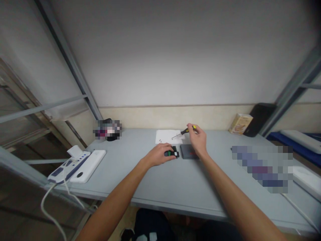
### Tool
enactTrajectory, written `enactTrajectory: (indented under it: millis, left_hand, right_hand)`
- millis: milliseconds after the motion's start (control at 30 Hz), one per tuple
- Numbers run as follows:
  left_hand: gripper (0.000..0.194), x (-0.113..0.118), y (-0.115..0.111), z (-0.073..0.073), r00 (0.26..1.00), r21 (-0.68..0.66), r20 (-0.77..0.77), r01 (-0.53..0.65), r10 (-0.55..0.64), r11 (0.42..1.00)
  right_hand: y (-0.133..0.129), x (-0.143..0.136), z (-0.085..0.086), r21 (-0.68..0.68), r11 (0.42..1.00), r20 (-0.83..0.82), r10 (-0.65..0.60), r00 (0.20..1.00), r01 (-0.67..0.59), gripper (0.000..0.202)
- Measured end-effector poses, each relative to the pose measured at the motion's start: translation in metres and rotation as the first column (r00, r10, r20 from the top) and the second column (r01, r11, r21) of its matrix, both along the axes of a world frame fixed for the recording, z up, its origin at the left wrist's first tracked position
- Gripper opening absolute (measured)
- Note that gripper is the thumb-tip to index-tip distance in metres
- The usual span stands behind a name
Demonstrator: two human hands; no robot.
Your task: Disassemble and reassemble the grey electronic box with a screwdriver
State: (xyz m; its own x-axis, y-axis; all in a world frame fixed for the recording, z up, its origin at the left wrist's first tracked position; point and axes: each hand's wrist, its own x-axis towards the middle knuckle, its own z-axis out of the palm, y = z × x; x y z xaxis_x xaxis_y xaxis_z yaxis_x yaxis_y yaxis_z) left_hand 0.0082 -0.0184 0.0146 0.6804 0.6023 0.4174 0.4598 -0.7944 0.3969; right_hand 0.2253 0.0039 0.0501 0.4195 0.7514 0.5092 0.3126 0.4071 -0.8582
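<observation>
My left hand [162, 154] is closed around a small black device with green circuitry [175, 153], held at the table's middle. In my right hand [197, 137] is a black and yellow screwdriver [185, 131], its thin shaft pointing down and left over a white sheet [165, 136]. Several tiny dark pieces [160, 141] lie on that sheet. A flat dark grey case [187, 152] rests just right of the device, partly hidden beneath my right hand and wrist.
On the left of the grey table [130, 170] are a power strip [72, 165] and a white slab [89, 166] with cables. A pixelated item [107, 130] stands back left. At back right are a yellow box [240, 124] and a black object [259, 119]; another pixelated item [263, 167] lies right.
</observation>
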Motion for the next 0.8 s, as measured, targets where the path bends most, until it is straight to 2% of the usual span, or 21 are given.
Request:
enactTrajectory:
  millis: [167,300,633,800]
  left_hand:
    - [0.026,0.004,0.001,-0.005,0.998,-0.034,0.055,0.013,-0.011,0.999]
    - [0.026,0.007,0.000,-0.005,0.998,-0.053,0.062,0.006,-0.003,0.999]
    - [0.028,0.011,0.000,-0.012,0.999,-0.022,0.024,-0.033,0.033,0.999]
    - [0.030,0.009,-0.003,-0.008,0.999,-0.040,0.010,-0.036,0.036,0.999]
  right_hand:
    - [0.007,0.006,-0.015,-0.107,0.994,0.089,-0.005,0.996,0.015,0.052]
    - [0.008,0.007,-0.020,-0.132,0.991,0.157,0.016,0.988,0.005,0.053]
    - [0.007,0.005,-0.017,-0.115,0.993,0.160,0.053,0.986,-0.035,0.052]
    - [0.003,0.001,-0.014,-0.087,0.995,0.172,0.061,0.983,-0.046,0.049]
